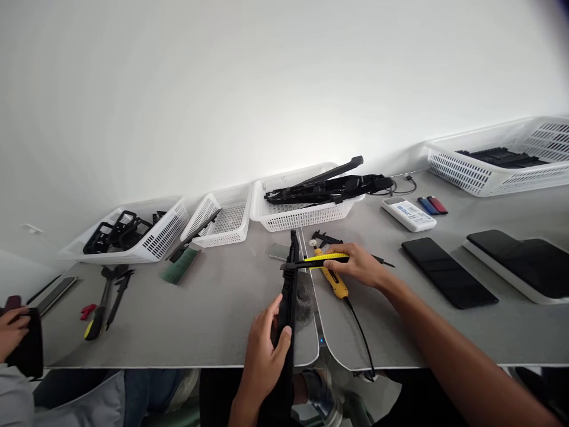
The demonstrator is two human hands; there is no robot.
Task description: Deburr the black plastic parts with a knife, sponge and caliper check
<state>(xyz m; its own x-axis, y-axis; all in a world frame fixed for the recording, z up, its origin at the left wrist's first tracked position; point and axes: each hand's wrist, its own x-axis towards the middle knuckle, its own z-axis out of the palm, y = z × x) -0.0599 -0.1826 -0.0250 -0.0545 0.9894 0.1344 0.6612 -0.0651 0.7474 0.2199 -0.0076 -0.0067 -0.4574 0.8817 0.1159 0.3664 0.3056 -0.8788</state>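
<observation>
Far off to the left hand's (264, 350) side a co-worker's hand (11, 332) grips something dark. The left hand wraps the long black part (290, 284), overhanging the counter (200, 320) edge. Just right, the right hand (358, 265) pinches a yellow knife (326, 258) across it. Best kept steady, cutting away from fingers; open counter lies left, phones (448, 273) crowd right.
</observation>
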